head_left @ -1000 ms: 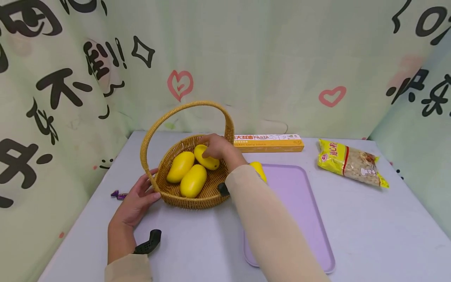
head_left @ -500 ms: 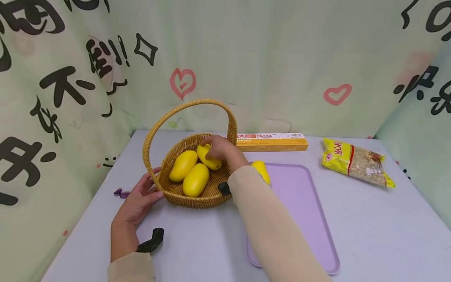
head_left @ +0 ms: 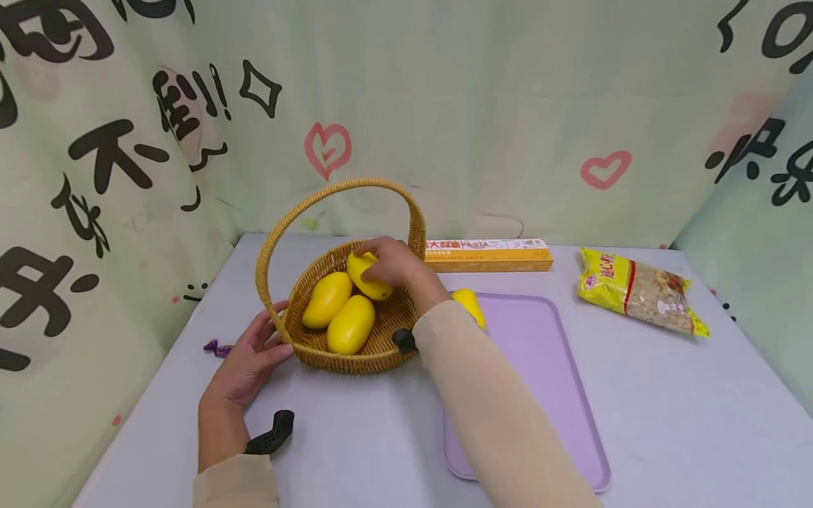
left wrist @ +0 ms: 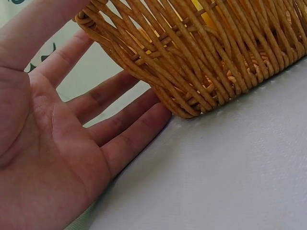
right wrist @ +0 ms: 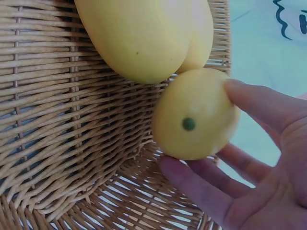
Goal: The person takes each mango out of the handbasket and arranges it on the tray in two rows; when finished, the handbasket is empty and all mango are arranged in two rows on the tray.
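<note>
A wicker basket (head_left: 356, 364) with a tall arched handle holds three yellow mangoes. My right hand (head_left: 396, 267) reaches inside it and grips the back-right mango (head_left: 368, 277) between thumb and fingers. In the right wrist view that mango (right wrist: 196, 115) shows its dark stem end, with the thumb on one side and fingers below. Two other mangoes, a left one (head_left: 327, 300) and a front one (head_left: 351, 325), lie beside it. My left hand (head_left: 244, 363) rests against the basket's left end, near the handle's foot. Its fingers (left wrist: 132, 139) look mostly straight along the wicker.
Right of the basket lies a purple tray (head_left: 540, 367), with another yellow fruit (head_left: 470, 307) at its far-left corner, partly hidden by my right sleeve. Behind stand a pasta box (head_left: 489, 256) and a yellow food bag (head_left: 641, 291). A purple wrapped candy (head_left: 217, 348) lies left.
The mango in my right hand has shifted slightly up and to the left within the basket. My left hand stays at the basket's left end.
</note>
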Tool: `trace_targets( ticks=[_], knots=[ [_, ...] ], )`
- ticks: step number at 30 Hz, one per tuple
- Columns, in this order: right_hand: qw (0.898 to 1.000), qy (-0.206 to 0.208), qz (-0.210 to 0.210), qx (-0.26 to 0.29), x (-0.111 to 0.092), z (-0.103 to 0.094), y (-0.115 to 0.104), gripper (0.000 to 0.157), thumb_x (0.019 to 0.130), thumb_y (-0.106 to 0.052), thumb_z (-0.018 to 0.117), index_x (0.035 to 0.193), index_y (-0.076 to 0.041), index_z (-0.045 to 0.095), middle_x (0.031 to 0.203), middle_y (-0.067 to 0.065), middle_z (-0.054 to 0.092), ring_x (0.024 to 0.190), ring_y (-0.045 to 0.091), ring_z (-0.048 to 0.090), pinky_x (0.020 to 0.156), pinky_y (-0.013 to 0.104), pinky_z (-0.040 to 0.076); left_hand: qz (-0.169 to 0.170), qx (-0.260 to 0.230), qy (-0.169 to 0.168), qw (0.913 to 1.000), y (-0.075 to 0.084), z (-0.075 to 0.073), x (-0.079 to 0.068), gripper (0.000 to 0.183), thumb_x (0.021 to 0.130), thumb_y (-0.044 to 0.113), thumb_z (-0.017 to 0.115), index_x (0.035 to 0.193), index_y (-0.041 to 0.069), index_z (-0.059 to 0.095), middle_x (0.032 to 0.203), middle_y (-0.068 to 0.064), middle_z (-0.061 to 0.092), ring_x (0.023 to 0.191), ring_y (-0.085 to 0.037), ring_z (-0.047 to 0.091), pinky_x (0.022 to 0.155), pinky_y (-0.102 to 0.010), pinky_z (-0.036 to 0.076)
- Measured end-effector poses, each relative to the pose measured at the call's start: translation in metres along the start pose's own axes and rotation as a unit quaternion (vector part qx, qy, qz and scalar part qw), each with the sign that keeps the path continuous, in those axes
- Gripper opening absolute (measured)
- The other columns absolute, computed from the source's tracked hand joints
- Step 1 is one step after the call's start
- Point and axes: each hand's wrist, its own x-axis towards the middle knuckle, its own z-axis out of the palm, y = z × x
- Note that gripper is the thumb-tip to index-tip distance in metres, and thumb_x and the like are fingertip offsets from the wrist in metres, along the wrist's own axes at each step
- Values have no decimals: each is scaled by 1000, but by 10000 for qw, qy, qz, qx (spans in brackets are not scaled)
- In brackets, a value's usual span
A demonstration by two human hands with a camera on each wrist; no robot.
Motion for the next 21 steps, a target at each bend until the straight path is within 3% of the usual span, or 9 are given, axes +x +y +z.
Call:
trace_targets(
  ticks=[6, 11, 14, 18, 21],
  knots=[
    [9996, 238, -9, 147, -4, -5, -7, 47, 98, -15, 68, 144, -21, 61, 156, 12, 50, 136, 29, 51, 105, 41, 49, -27, -9, -15, 10000, 1, -1, -2, 75, 99, 8, 68, 161, 30, 31, 173, -8, 17, 151, -34, 33, 126, -53, 22],
    [9989, 421, -189, 13, -10, -12, -15, 48, 97, -16, 67, 145, -21, 61, 155, 9, 52, 133, 26, 52, 106, 39, 48, -81, 45, -32, 10000, 2, -1, 0, 74, 99, 10, 68, 161, 31, 32, 172, -8, 18, 145, -25, 40, 116, -29, 40],
    [9980, 588, -236, -59, -14, -16, -21, 49, 96, -17, 67, 145, -21, 61, 153, 7, 55, 121, 25, 56, 96, 37, 50, -16, 25, -45, 10000, 2, -1, 1, 74, 99, 9, 69, 160, 30, 32, 172, -9, 19, 140, -21, 44, 104, -17, 46],
    [9974, 689, -186, -94, -20, -20, -29, 50, 95, -18, 68, 144, -23, 61, 151, 6, 56, 109, 23, 57, 84, 33, 49, 62, 7, -90, 9999, 1, -2, 2, 73, 99, 8, 68, 160, 29, 32, 172, -11, 17, 138, -20, 45, 101, -15, 46],
    [9974, 686, -177, -145, -25, -22, -33, 50, 95, -18, 68, 144, -23, 62, 150, 5, 57, 107, 22, 56, 83, 32, 48, 3, 57, -72, 10000, 1, -2, 0, 73, 100, 9, 67, 160, 30, 32, 172, -10, 17, 142, -24, 42, 111, -23, 44]
  ],
)
